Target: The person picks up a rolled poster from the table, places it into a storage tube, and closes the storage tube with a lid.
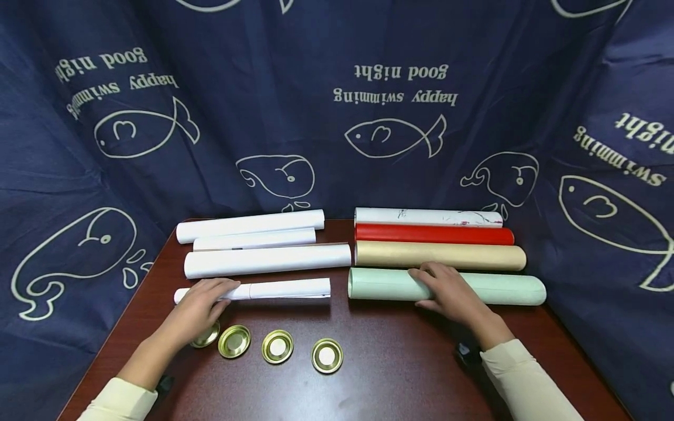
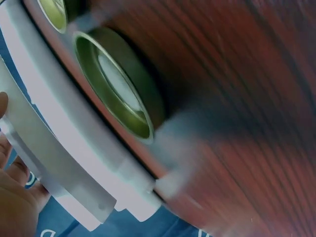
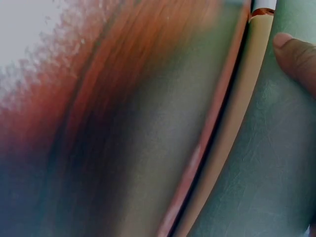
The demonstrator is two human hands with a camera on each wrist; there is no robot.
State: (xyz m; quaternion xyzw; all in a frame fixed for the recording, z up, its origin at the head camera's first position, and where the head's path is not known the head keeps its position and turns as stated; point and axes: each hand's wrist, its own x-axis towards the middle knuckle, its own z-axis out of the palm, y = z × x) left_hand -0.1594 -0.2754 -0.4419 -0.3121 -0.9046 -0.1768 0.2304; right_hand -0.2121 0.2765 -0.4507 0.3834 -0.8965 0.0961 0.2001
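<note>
My left hand [image 1: 202, 301] grips the left part of the nearest white paper roll [image 1: 292, 288], fingers over its top and thumb at the near side. In the left wrist view that hand [image 2: 17, 197] is at the lower left edge, with thumb and fingers on either side of the white roll. The right hand [image 1: 447, 292] holds a thick pale green roll [image 1: 505, 289] around its middle, fingers reaching over it and thumb along the front. The right wrist view shows only a thumb [image 3: 298, 57] against the green surface; the other fingers are mostly hidden there.
Three more white rolls [image 1: 268, 261] lie behind the left one. A gold roll [image 1: 442, 255], a red roll [image 1: 434, 234] and a patterned white roll [image 1: 426, 217] lie behind the green one. Several gold lids [image 1: 234, 341] sit in front. Dark blue cloth [image 1: 337, 117] encloses the table.
</note>
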